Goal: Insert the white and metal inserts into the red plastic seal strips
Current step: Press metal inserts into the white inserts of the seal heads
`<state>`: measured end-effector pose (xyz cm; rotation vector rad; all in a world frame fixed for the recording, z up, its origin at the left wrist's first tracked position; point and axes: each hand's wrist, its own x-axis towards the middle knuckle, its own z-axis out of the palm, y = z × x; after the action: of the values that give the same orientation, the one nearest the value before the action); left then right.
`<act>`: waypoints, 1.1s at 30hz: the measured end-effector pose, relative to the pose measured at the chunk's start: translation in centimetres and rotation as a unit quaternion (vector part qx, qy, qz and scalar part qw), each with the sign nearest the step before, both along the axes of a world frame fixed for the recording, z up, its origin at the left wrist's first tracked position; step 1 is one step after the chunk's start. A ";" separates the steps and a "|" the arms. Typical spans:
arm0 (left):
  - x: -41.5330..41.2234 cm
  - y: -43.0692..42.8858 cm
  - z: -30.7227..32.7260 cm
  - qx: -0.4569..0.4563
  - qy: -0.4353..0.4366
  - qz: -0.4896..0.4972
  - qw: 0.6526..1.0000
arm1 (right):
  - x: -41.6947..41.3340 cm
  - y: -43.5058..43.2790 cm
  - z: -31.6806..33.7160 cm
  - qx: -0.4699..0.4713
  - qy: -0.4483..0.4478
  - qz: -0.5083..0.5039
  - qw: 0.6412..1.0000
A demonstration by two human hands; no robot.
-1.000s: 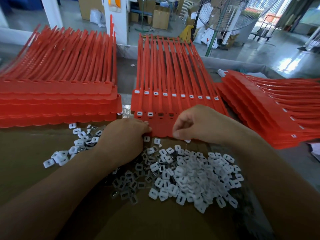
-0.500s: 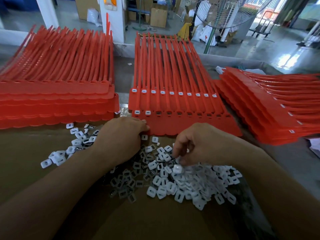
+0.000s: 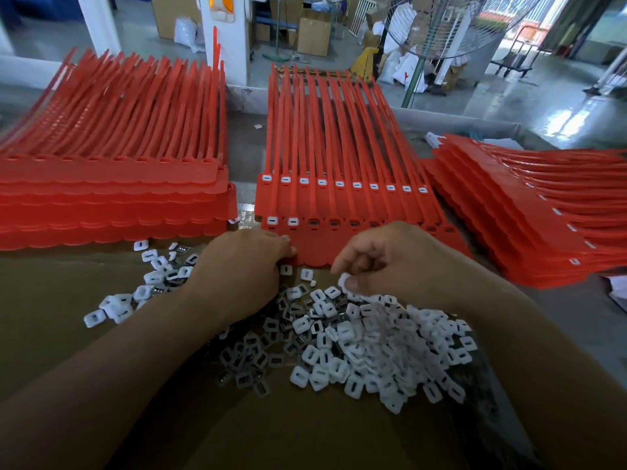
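Note:
A sheet of red seal strips (image 3: 339, 147) lies in the middle, its near row holding two white inserts at the left while the other sockets show dark. My left hand (image 3: 244, 266) rests at the near left edge of that sheet, fingers curled against the red tab. My right hand (image 3: 390, 262) hovers just above the pile of white and metal inserts (image 3: 366, 340) and pinches one white insert (image 3: 344, 279) between thumb and fingertips. The row behind carries white inserts in every socket.
A tall stack of red strip sheets (image 3: 112, 184) sits at the left, another stack (image 3: 543, 212) at the right. A smaller scatter of inserts (image 3: 149, 283) lies left of my left hand on the brown cardboard (image 3: 305, 435). A standing fan (image 3: 437, 25) is behind the table.
My right hand went from the red sheet down into the insert pile and has lifted slightly with one white insert pinched. My left hand stayed at the sheet's edge.

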<state>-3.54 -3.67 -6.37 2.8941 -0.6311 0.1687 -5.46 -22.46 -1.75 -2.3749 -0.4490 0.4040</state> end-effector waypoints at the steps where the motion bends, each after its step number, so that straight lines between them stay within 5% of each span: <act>1: 0.0 0.0 0.0 0.000 0.000 0.000 1.000 | 0.2 0.1 0.0 0.016 -0.004 -0.012 1.000; 11: -0.1 0.3 -0.2 -0.027 -0.013 -0.012 0.999 | 3.9 1.1 -1.3 0.047 -0.045 -0.123 0.990; 17: -0.2 0.4 -0.3 -0.050 -0.018 -0.012 0.999 | 6.3 2.5 -2.1 -0.028 -0.133 -0.125 0.983; 33: -0.4 0.3 -0.2 -0.046 -0.019 -0.012 0.999 | 7.9 4.3 -3.1 -0.162 -0.172 -0.105 0.966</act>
<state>-3.90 -3.32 -6.56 2.7996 -0.6473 0.2423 2.40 -18.13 -4.87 -2.7921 -0.2964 -0.0429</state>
